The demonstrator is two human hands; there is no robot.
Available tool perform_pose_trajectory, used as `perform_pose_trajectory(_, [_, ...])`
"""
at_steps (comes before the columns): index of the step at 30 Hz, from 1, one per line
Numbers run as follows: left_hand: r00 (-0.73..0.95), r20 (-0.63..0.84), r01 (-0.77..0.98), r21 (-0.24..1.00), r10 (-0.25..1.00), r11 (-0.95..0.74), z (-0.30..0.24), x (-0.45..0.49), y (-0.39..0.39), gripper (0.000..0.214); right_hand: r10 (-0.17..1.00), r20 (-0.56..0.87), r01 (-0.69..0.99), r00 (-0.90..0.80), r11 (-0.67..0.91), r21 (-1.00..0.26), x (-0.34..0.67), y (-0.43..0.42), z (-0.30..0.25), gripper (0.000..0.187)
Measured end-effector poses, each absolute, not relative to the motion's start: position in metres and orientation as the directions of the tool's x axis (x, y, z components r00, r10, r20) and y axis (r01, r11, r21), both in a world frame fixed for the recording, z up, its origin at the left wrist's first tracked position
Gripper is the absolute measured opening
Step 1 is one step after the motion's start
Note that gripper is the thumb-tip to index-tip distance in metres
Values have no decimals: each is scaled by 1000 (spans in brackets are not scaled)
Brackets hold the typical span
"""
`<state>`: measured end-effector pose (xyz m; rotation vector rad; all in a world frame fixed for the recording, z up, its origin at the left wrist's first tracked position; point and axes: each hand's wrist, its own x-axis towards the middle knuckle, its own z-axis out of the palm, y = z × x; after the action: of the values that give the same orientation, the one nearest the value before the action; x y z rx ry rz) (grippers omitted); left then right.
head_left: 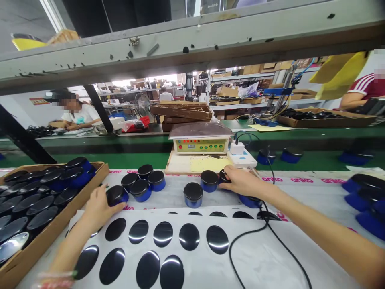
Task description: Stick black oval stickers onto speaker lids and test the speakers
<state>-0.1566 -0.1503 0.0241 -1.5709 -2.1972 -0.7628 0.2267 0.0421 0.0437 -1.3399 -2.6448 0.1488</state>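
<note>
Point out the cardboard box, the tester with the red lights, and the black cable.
box (64,213), head view, its front wall.
tester (201,145), head view, its yellow front panel.
cable (249,234), head view, its loop on the white sheet.

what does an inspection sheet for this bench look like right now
surface: bench under a white sheet carrying rows of glossy black ovals
job's things: blue pucks with black tops; a group of four, two loose ones, one under each hand
clutter: cardboard tray at left, full of black-topped pieces; more blue pieces at right edge
grippers: left hand grips a puck; right hand rests on another puck
cables: black cable loops over the sheet, passing under the right wrist
surroundings: tester box with lamps, green conveyor, shelf beam overhead, people at far benches
</note>
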Motion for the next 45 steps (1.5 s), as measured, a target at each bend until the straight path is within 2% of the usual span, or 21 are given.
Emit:
perform_pose_trajectory(2, [-328,576,945,197,748,262,36,-127,-141,48,806,67,794,-588,591,-143,227,48,43,26])
perform_pose_trajectory(3, [-290,556,956,206,779,209,40,-108,-135,45,805,57,795,-591,592,-132,229,51,43,26])
perform_pose_trajectory(4, [-203,511,970,221,835,101,42,-89,-128,43,804,52,795,-592,594,-123,231,52,43,25])
perform_pose_trajectory(5, [-70,420,955,290,905,-60,42,-69,-121,44,805,53,797,-591,593,-117,233,53,42,25])
perform_pose_trajectory(7, [73,333,907,369,940,-202,39,-33,-107,54,813,61,806,-579,582,-110,235,51,42,25])
perform_pose_trajectory(10, [164,308,846,445,937,-294,34,6,-91,50,820,98,813,-563,571,-111,235,45,45,25])
perform_pose_trajectory(15, [287,326,719,549,901,-427,31,43,-80,54,760,151,742,-633,650,-162,213,35,62,25])
perform_pose_trajectory(20, [268,317,673,614,910,-412,20,47,-79,56,766,94,733,-636,638,-235,170,38,64,29])
perform_pose_trajectory(24, [154,324,690,641,933,-336,29,15,-77,39,737,104,669,-667,655,-352,157,35,67,24])
perform_pose_trajectory(27, [74,348,689,660,935,-300,47,0,-78,61,692,201,544,-694,686,-483,163,16,84,18])
perform_pose_trajectory(29, [91,361,666,671,928,-326,60,3,-81,73,664,247,446,-706,688,-573,168,-2,98,16])
perform_pose_trajectory(34, [183,429,545,704,884,-455,77,24,-90,63,703,278,296,-655,577,-761,176,-35,108,17])
perform_pose_trajectory(39, [156,471,660,604,868,-446,64,28,-91,81,774,259,212,-578,448,-868,177,-38,96,16])
perform_pose_trajectory(45, [178,535,692,529,826,-492,45,34,-90,79,786,268,180,-557,429,-885,179,-41,81,17])
